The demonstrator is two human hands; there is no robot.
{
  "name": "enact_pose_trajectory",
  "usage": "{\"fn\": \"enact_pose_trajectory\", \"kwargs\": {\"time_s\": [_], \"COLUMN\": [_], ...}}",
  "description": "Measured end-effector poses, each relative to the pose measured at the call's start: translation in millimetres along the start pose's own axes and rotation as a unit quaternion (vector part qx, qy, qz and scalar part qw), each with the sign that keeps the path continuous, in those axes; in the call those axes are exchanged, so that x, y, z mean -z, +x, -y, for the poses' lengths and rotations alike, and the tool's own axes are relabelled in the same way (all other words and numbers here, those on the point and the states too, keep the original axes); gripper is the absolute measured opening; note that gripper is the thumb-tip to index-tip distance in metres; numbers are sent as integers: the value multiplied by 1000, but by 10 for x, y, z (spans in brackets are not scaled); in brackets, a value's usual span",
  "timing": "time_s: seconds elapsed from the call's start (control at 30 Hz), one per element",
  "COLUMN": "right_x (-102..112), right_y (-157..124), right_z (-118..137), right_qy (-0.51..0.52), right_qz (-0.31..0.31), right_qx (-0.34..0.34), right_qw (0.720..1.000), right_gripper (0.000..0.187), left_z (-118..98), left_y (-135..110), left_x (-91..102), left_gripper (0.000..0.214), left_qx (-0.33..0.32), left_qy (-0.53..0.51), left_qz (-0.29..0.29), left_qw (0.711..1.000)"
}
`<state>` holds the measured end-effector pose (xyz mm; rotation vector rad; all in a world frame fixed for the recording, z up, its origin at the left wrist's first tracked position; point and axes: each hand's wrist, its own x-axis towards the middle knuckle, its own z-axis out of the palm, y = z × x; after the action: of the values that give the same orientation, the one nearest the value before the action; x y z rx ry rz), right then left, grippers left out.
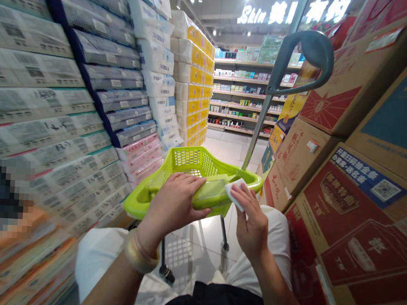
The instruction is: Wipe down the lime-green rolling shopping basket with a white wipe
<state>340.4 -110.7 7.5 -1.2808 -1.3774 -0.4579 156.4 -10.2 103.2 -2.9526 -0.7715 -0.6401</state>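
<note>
While our left hand (178, 198) grips the near edge of the green basket (136, 207) between our knees (97, 254), likely steadying it, our right hand (254, 222) holds a white cloth (234, 198) against that edge's right end, seemingly for firm contact.

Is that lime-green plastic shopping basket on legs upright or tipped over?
Upright. The lime-green plastic basket has its open top facing up, and its grey legs run to wheels on the pale tiled floor.
</note>
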Motion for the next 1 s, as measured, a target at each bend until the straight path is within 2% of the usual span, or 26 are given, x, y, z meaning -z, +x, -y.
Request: {"fn": "enact_pose_trajectory", "kwargs": {"time_s": [0.1,0.27,0.33,0.47,0.53,0.67,0.73,0.87,1.0], "right_x": [2,56,54,30,34,57,55,42,77], "right_y": [-8,38,46,42,51,86,90,81,107], "right_z": [-6,-153,-98,38,4,-118,-98,-17,-112], "right_qy": [6,-60,-48,5,-5,-56,-48,-3,-46], "right_qz": [9,-67,-49,30,15,-53,-35,36,-23], "right_qx": [16,-45,-46,-1,-2,-46,-45,3,-31], "right_qw": [1000,995,997,1000,1000,996,997,999,998], "right_gripper": [39,32,33,37,36,32,33,36,34], "left_z": [7,-4,-7,-3,7,36,51,69,92], "left_y": [-3,0,2,-1,-4,-5,-5,-14,-31], "left_x": [3,26,26,21,23,22,17,12,22], "left_gripper": [52,54,54,54,54,55,57,60,60], "left_qx": [-1,8,7,5,4,-3,-6,-7,-4], "left_qy": [-3,-4,-1,1,1,3,5,5,8], "left_qz": [-1,7,4,6,6,2,0,-3,-4], "left_qw": [1000,1000,1000,1000,1000,1000,1000,1000,1000]}}
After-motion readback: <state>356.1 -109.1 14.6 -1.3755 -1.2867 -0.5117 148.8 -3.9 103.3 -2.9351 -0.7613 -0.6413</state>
